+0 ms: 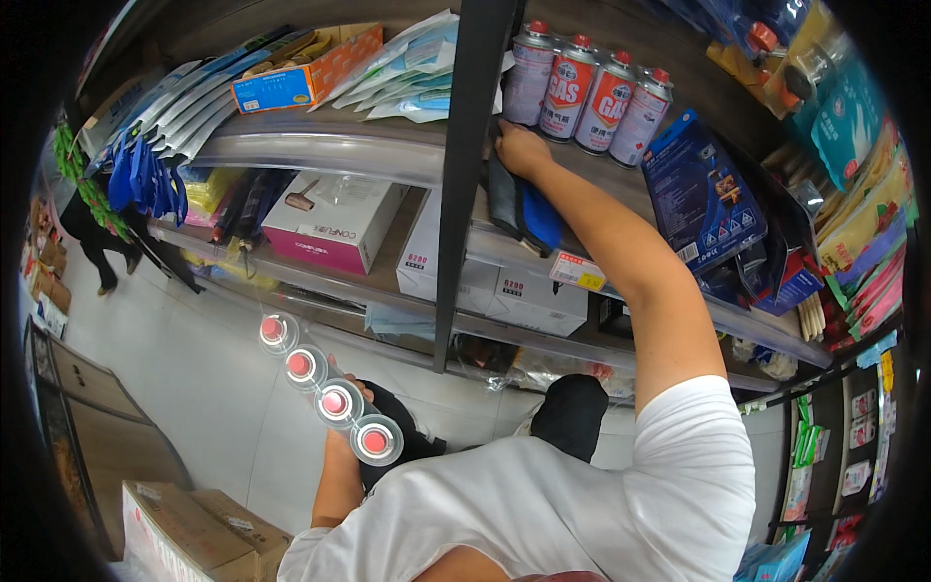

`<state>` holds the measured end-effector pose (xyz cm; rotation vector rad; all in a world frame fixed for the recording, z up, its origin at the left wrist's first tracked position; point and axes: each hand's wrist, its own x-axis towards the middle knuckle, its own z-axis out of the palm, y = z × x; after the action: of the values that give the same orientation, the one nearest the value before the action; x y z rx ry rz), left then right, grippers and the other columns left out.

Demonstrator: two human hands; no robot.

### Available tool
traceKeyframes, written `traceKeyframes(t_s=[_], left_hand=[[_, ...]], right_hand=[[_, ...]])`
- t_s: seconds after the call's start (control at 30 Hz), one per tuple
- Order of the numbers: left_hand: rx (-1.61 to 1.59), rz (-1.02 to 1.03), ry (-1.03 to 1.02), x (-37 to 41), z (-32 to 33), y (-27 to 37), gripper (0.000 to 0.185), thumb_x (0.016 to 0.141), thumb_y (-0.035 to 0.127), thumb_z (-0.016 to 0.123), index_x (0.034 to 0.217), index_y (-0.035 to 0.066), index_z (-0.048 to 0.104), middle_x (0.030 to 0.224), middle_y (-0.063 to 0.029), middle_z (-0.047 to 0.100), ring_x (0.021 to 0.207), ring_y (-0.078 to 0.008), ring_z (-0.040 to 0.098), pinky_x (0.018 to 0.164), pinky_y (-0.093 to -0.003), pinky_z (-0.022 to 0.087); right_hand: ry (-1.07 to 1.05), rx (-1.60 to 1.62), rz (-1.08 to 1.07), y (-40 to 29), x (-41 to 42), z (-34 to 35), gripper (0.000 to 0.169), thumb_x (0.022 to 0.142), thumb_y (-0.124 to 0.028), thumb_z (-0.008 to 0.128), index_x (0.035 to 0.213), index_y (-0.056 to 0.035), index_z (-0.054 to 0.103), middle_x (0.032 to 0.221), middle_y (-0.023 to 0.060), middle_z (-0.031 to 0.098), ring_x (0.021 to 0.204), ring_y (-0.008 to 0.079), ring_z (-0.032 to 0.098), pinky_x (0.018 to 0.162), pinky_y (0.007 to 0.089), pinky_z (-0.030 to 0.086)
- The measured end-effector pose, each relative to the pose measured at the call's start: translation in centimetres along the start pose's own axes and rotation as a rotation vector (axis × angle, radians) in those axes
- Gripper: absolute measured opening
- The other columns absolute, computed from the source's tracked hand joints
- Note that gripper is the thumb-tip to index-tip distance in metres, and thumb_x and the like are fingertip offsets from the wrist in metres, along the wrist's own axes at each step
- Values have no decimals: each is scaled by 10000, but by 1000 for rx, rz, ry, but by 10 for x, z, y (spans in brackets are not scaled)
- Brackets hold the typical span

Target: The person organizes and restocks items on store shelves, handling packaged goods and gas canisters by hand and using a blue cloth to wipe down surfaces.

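Observation:
My left hand (356,393) grips a shrink-wrapped pack of butane gas canisters (334,402) at waist height, seen from above with their red caps up. My right arm stretches to the shelf, and my right hand (522,151) grasps a folded grey and blue cloth (520,207) beside the black shelf upright. The cloth reaches to the shelf's front lip. Just behind that hand stands a wrapped row of upright gas canisters (567,91) with red caps. My right fingertips are partly hidden near the upright.
A blister-packed blue card (705,196) leans right of the canisters. The black upright (473,145) divides the shelves. Left of it lie bagged masks (407,76) and an orange box (305,80). Boxed goods (327,225) fill lower shelves. Cardboard boxes (204,527) stand behind my left side. A person's legs (98,240) show far left.

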<state>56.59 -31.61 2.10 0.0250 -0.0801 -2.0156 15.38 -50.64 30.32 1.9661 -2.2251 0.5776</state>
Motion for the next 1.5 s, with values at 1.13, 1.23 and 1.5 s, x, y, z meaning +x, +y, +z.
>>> traceKeyframes(t_s=[1.13,1.23,1.5], left_hand=[[155,-5,-26,-11,7,-1,530,846,395,486,1316,168,394,827,-112,590,727,-246,577,651,-393,454],[286,38,67,-15,10,0,524,850,341,505,1325,162,376,850,-111,587,719,-244,579,640,-397,455],[256,140,352,-9,29,-11,530,853,527,340,1165,136,517,616,-79,547,472,-237,554,444,-385,492]], right_hand=[[-96,1094,39,-33,-56,-40,240,847,-87,550,1079,-51,600,1012,78,605,919,168,540,824,278,422],[-46,1429,187,-10,-74,-102,235,863,-74,531,1091,-74,586,958,66,603,853,152,560,755,284,471],[205,102,-19,112,-136,-188,343,872,-237,524,1126,-9,556,1058,175,597,993,258,566,854,314,427]])
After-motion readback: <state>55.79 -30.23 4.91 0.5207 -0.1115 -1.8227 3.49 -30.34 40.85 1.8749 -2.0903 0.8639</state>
